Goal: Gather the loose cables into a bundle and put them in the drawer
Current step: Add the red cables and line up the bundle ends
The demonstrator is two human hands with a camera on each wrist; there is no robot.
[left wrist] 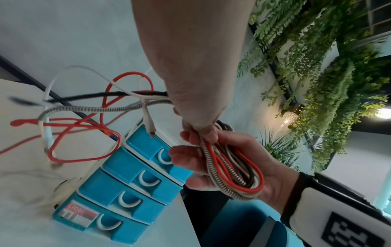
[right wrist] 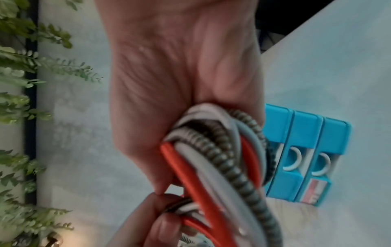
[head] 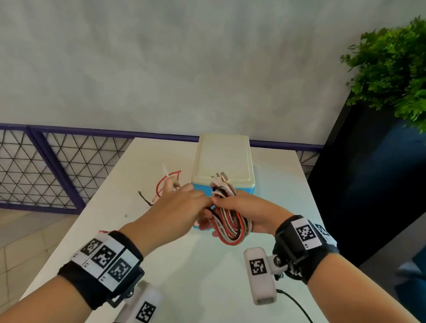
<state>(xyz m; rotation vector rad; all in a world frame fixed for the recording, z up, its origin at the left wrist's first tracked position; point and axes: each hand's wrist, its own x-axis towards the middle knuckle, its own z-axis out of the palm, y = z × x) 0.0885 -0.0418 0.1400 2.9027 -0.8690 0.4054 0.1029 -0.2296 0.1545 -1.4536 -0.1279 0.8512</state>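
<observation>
Red, white and braided cable bundle (head: 229, 221) gripped in right hand (head: 243, 211); left hand (head: 176, 204) pinches trailing strands, mid-coiling. Next: wind remaining slack, open drawer (left wrist: 148, 147).

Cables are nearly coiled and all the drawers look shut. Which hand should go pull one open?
Probably the left hand. The right hand grips the coiled bundle across its palm, so freeing it risks the loops springing loose. The left only pinches the trailing strands and hangs close in front of the blue drawer unit.

Drawer unit (head: 223, 162) blocks the table's (head: 221, 279) far middle; loose cable tails (head: 164, 182) clutter its left; near side open.
</observation>
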